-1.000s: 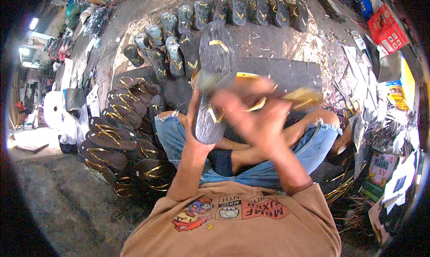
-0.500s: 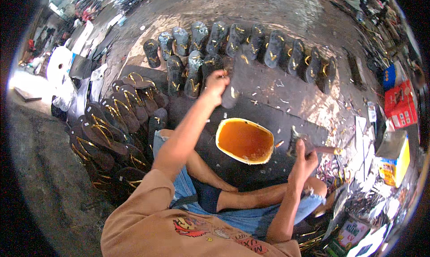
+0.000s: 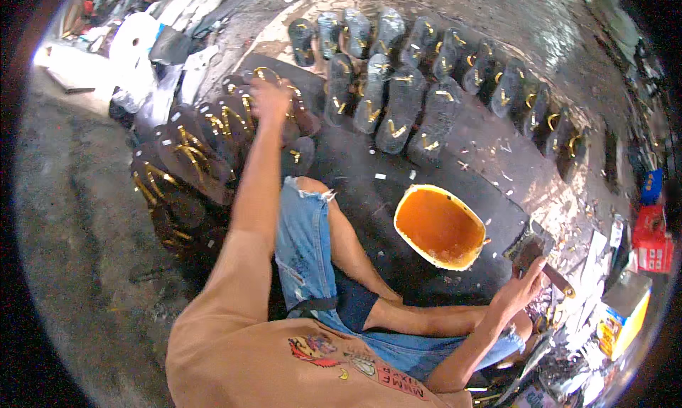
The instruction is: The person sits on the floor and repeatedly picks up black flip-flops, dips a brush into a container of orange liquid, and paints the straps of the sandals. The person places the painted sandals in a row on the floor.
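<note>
My left hand (image 3: 270, 101) is over the far end of a pile of dark flip-flops with gold straps (image 3: 192, 148), at the left. Its fingers are smeared by motion, so whether it grips a flip-flop cannot be made out. My right hand (image 3: 521, 291) is closed round a wide brush (image 3: 558, 277) with a wooden handle, its broad head pointing away from me. To the left of the brush stands a tub with a pale rim (image 3: 397, 221), holding orange-brown liquid. Beyond it, a dark sole (image 3: 435, 120) lies underside up, gold strap ends showing, at the right of the nearer row.
A longer row of upturned soles (image 3: 419, 42) curves across the far side of the dark mat (image 3: 341, 159). One small flip-flop (image 3: 298, 156) lies beside my left knee. Scraps, a red box (image 3: 653, 241) and a yellow box (image 3: 625, 315) crowd the right.
The sole that was in my left hand now lies in the nearer row. That hand has moved left to the flip-flop pile. My right hand still holds the brush. The view has shifted left.
</note>
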Motion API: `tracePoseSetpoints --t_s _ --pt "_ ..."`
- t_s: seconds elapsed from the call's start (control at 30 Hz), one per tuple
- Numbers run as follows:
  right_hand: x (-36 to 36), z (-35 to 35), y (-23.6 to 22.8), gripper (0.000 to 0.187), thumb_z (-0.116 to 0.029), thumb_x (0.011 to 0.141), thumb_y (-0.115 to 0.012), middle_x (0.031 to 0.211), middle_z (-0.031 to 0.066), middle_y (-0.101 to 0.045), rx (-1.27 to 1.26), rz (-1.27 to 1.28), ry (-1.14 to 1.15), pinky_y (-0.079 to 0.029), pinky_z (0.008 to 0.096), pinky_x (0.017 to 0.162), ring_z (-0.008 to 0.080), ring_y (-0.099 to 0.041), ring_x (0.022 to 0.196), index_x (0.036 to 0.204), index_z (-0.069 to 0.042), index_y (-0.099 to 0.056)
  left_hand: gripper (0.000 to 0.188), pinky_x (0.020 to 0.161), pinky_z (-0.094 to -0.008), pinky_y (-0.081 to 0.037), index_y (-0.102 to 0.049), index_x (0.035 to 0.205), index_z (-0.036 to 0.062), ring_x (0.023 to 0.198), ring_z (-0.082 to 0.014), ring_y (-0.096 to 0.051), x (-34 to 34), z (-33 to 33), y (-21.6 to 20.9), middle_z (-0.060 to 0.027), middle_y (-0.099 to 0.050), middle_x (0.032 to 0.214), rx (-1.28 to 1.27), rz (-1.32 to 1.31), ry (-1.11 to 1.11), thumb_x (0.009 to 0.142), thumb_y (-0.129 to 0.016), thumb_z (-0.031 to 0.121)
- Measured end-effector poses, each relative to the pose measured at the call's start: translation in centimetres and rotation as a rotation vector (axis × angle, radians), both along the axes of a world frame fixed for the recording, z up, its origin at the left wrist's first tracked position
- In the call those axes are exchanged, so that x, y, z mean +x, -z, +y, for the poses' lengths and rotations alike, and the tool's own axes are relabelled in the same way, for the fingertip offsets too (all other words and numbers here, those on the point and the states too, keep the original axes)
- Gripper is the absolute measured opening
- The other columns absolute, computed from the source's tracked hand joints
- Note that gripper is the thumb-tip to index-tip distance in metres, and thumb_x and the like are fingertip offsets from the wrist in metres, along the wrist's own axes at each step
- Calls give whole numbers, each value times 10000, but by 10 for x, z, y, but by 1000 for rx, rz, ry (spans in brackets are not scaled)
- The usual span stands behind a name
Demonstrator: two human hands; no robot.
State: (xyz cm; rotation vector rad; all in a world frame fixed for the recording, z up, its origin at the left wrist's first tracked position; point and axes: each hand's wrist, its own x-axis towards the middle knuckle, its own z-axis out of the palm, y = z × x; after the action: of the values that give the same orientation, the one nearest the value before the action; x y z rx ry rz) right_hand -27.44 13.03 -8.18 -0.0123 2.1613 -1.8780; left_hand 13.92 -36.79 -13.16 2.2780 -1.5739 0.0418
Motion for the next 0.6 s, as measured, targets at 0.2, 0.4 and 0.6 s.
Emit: tracePoseSetpoints --t_s 0.2,0.4,0.6 --pt "50 -26 -87 247 -61 891 -742 956 119 -720 252 451 -186 -551 307 799 175 -673 850 1104 48 -679 1348 1116 -514 -420 -181 1510 -158 1370 -410 -490 81 -98 58 -308 -451 1492 419 -105 8 669 -813 684" --pt "67 -53 -66 183 -176 887 -774 902 129 -741 537 432 -708 -554 399 798 260 -717 882 1002 -39 -737 633 711 -339 -569 -719 1039 -20 747 -197 -689 106 -128 63 -125 -691 856 323 218 -3 742 -831 528" --pt "70 -51 -18 183 -214 861 -794 919 116 -747 593 829 -773 -562 419 784 299 -707 843 986 -87 -753 390 471 -283 -564 -652 834 36 657 -162 -641 81 -140 50 -61 -638 808 412 404 14 727 -913 305"
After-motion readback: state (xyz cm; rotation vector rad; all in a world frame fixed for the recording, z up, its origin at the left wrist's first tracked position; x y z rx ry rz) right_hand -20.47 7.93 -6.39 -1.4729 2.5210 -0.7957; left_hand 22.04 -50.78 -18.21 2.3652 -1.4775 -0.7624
